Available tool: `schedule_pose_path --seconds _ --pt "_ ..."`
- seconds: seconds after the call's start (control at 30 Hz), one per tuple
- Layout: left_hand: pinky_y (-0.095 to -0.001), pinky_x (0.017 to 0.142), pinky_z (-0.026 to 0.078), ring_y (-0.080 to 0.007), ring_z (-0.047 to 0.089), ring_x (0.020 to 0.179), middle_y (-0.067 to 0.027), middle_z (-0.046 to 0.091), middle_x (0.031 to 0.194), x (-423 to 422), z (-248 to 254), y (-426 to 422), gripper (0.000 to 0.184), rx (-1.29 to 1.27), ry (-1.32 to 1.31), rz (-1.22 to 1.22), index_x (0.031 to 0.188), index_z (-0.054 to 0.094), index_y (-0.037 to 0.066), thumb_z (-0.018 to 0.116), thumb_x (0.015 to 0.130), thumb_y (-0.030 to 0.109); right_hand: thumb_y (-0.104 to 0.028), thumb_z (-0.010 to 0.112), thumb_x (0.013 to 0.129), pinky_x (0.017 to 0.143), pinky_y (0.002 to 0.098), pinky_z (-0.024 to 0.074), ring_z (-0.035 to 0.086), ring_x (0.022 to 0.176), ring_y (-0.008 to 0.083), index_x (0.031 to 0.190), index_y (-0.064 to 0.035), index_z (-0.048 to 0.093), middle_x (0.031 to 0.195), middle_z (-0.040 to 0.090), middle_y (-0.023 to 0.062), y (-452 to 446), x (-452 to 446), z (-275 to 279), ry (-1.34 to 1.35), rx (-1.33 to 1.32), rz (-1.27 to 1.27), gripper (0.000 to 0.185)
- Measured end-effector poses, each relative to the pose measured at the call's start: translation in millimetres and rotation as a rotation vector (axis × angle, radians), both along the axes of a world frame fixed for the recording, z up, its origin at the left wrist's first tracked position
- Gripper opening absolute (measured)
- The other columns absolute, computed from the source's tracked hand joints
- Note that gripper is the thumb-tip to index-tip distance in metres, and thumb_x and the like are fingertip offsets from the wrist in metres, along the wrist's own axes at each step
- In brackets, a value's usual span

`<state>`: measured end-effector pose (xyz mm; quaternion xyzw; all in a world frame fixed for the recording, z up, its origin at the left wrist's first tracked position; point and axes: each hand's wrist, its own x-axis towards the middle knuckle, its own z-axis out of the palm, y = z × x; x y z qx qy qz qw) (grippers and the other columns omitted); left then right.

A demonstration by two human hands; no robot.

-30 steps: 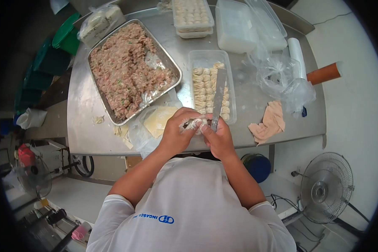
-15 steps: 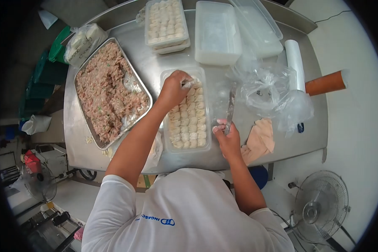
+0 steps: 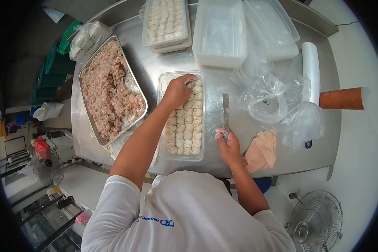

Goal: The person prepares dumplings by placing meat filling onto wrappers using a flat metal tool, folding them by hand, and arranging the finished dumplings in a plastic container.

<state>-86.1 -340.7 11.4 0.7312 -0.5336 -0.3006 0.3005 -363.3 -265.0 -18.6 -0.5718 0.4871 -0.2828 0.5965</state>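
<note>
A clear plastic container (image 3: 203, 122) in front of me holds rows of small pleated dumplings (image 3: 185, 130). My left hand (image 3: 178, 91) reaches over its far end, with the fingers curled round a pale dumpling (image 3: 190, 84) at the top of the rows. Part of that dumpling is hidden by the fingers. To the right of the container, my right hand (image 3: 229, 149) grips a flat metal spatula (image 3: 226, 115), its long narrow blade pointing away from me over the steel table.
A metal tray (image 3: 145, 98) of minced meat filling (image 3: 109, 84) lies on the left. Behind are stacked dumpling containers (image 3: 166, 25) and plastic tubs (image 3: 220, 35). On the right are plastic bags (image 3: 269, 96), a white roll (image 3: 310, 71), a brown cylinder (image 3: 341, 99) and a peach cloth (image 3: 260, 150).
The spatula blade has swung from a rightward tilt to nearly straight ahead. My left hand stays at the container's far end, its fingers lower over the dumpling. The whole view has shifted slightly.
</note>
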Motion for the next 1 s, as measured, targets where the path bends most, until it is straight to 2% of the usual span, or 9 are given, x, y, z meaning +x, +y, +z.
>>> schedule_pose_path --seconds 0.17,0.23,0.37,0.47,0.57,0.67,0.87,0.93,1.0 --pt "-0.0375 0.099 0.05 -0.0325 0.063 0.116 -0.0205 0.065 0.124 -9.4 33.0 35.4 0.042 -0.197 -0.195 -0.127 0.127 0.063 0.004 0.072 0.087 0.008 -0.016 0.058 0.098 0.071 0.0345 0.0468 0.058 0.076 0.0258 0.108 0.0016 0.063 0.085 0.06 0.0134 -9.8 -1.7 40.7 0.073 -0.192 0.083 0.021" --pt "-0.0389 0.105 0.045 -0.0308 0.059 0.121 -0.0171 0.063 0.129 -25.2 56.9 69.2 0.05 0.047 0.389 0.128 0.135 0.057 0.002 0.07 0.087 0.006 -0.014 0.056 0.098 0.071 0.0361 0.0461 0.056 0.076 0.0285 0.106 0.0021 0.063 0.086 0.057 0.0145 -5.9 -2.3 50.6 0.067 -0.262 0.124 0.02" --pt "-0.038 0.108 0.043 -0.0276 0.058 0.12 -0.0138 0.062 0.13 -47.1 52.9 141.2 0.055 -0.093 0.521 -0.106 0.142 0.051 0.003 0.069 0.09 0.008 -0.011 0.054 0.098 0.071 0.0384 0.0451 0.055 0.076 0.029 0.101 0.0027 0.063 0.085 0.055 0.0142 8.2 14.8 56.4 -0.131 -0.127 0.323 0.017" --pt "-0.0347 0.105 0.044 -0.0221 0.059 0.119 -0.0119 0.061 0.132 -65.5 56.5 165.9 0.05 0.129 0.856 0.032 0.144 0.05 0.003 0.056 0.103 0.032 -0.003 0.049 0.092 0.06 0.0297 0.0444 0.054 0.067 0.0144 0.095 0.0039 0.059 0.084 0.051 0.0053 31.4 39.8 81.8 -0.222 0.019 0.467 0.012" --pt "-0.0367 0.102 0.046 -0.0225 0.06 0.117 -0.0155 0.065 0.125 -63.2 50.1 191.5 0.061 -0.016 0.916 0.304 0.133 0.057 -0.003 0.037 0.108 0.048 -0.005 0.052 0.094 0.065 0.0316 0.0479 0.057 0.071 0.0159 0.106 0.0021 0.061 0.085 0.054 0.0061 51.8 46.6 75.1 -0.287 0.073 0.416 0.017" --pt "-0.0426 0.101 0.047 -0.0284 0.063 0.113 -0.0175 0.065 0.122 -40.5 57.2 208.3 0.057 -0.205 1.085 0.383 0.122 0.06 -0.003 0.038 0.107 0.048 -0.008 0.051 0.099 0.07 0.0327 0.0508 0.06 0.075 0.0161 0.119 -0.0016 0.062 0.094 0.065 0.0083 47.8 23.8 68.3 -0.085 -0.533 0.174 0.023" --pt "-0.0422 0.097 0.049 -0.0277 0.063 0.11 -0.014 0.066 0.115 13.3 59.7 245.7 0.052 -0.252 1.3 0.384 0.12 0.059 -0.001 0.046 0.105 0.047 -0.011 0.059 0.094 0.073 0.0377 0.0523 0.066 0.078 0.0236 0.12 -0.0031 0.064 0.088 0.067 0.0124 30.6 -92.7 45.1 0.429 -0.325 -0.398 0.027" --pt "-0.041 0.094 0.05 -0.027 0.063 0.109 -0.0139 0.065 0.115 22.3 52.8 249.8 0.053 -0.243 1.334 0.365 0.121 0.059 -0.001 0.047 0.104 0.048 -0.007 0.061 0.087 0.08 0.0448 0.0514 0.064 0.09 0.0356 0.111 -0.0022 0.066 0.092 0.065 0.017 26.2 -128.2 14.6 0.846 -0.897 -0.492 0.025" --pt "-0.0394 0.09 0.05 -0.0256 0.063 0.101 -0.0115 0.064 0.111 29.0 53.7 255.6 0.051 -0.19 1.36 0.399 0.118 0.059 0.0 0.048 0.104 0.048 -0.004 0.059 0.081 0.084 0.0495 0.049 0.058 0.096 0.0437 0.099 -0.0019 0.067 0.096 0.063 0.0211 21.9 -145.2 -19.3 0.995 -0.863 -0.473 0.019"
